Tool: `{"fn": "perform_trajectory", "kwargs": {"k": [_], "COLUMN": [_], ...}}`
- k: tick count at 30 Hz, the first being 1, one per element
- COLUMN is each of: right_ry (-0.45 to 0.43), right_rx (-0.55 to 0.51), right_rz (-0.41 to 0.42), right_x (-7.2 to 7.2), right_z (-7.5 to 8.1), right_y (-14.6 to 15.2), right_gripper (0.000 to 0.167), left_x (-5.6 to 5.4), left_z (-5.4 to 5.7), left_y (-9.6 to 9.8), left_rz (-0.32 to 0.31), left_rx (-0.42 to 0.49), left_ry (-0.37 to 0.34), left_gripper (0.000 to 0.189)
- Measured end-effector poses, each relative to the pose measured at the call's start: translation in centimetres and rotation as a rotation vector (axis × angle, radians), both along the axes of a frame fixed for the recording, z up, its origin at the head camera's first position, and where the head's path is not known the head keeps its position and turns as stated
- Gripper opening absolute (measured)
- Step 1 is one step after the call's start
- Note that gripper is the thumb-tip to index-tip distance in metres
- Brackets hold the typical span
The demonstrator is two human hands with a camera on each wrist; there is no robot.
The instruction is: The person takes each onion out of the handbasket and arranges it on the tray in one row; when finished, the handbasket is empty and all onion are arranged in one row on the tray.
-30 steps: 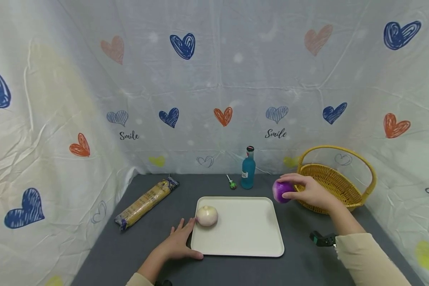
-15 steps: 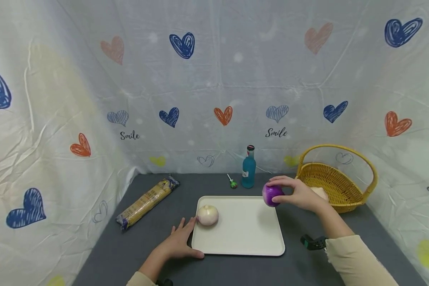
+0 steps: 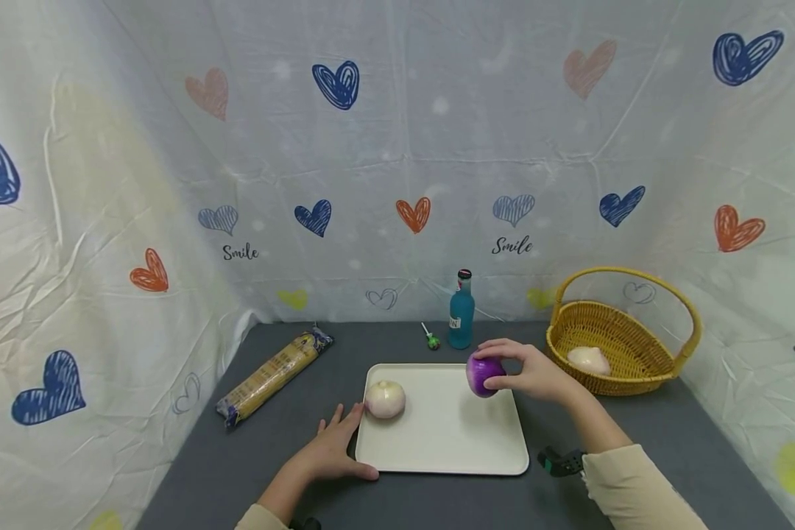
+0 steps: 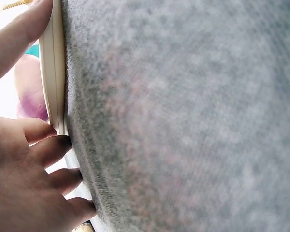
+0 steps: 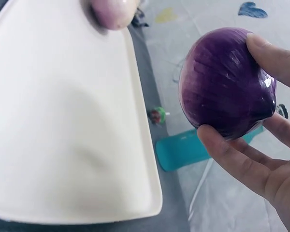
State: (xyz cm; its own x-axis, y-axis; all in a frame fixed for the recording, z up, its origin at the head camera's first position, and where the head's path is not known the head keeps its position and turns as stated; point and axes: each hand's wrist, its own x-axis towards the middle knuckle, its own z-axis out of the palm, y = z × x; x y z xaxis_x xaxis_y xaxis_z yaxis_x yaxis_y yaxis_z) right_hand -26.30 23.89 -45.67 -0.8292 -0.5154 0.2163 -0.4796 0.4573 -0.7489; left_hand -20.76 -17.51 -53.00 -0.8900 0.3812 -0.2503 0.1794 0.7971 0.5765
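Observation:
My right hand point(image 3: 526, 374) pinches a purple onion point(image 3: 483, 375) between thumb and fingers, over the right back part of a white rectangular tray point(image 3: 450, 442). In the right wrist view, the onion point(image 5: 222, 82) shows dark, glossy skin, and its shadow falls on the tray. My left hand point(image 3: 327, 447) rests at the tray's left edge with spread fingers and thumb; the left wrist view has the fingers point(image 4: 55, 147) along the rim. On the tray's left side sits a pale onion point(image 3: 385, 400), near the left fingertips.
A yellow wicker basket point(image 3: 636, 383) with a pale bulb point(image 3: 589, 360) inside stands at the back right. Behind the tray are a blue bottle point(image 3: 461, 316) and a green lollipop point(image 3: 432, 340). A noodle packet point(image 3: 274, 377) lies on the left of the grey table point(image 3: 199, 471).
My right hand has carried the purple onion leftward from beside the basket to over the tray. The pale bulb in the basket has come into sight. My left hand stays in place.

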Motion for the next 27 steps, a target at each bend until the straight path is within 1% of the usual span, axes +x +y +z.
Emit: {"fn": "perform_trajectory", "kwargs": {"k": [4,10,17,22,27], "right_ry": [-0.013,-0.078,-0.096,-0.095,-0.086], "right_rx": [-0.013,-0.026,-0.022,0.007,0.075], "right_rz": [0.020,0.062,0.065,0.057,0.028], "right_x": [0.1,0.2,0.2,0.3,0.0], "right_z": [-0.7,-1.7,-2.8,-3.4,-4.2], "right_y": [-0.9,-2.7,-4.4,-5.5,-6.8], "right_gripper": [0.043,0.042,0.039,0.040,0.040], "left_x": [-0.1,-0.2,-0.3,-0.3,-0.2], "left_z": [-0.3,-0.3,-0.2,-0.3,-0.4], "left_y": [-0.1,-0.2,-0.1,-0.2,-0.1], "left_rz": [0.001,0.014,0.013,0.010,0.005], "left_rx": [-0.006,-0.002,-0.008,-0.007,-0.002], "left_ry": [0.002,0.007,0.010,0.007,0.006], "left_gripper": [0.128,0.128,0.128,0.128,0.128]}}
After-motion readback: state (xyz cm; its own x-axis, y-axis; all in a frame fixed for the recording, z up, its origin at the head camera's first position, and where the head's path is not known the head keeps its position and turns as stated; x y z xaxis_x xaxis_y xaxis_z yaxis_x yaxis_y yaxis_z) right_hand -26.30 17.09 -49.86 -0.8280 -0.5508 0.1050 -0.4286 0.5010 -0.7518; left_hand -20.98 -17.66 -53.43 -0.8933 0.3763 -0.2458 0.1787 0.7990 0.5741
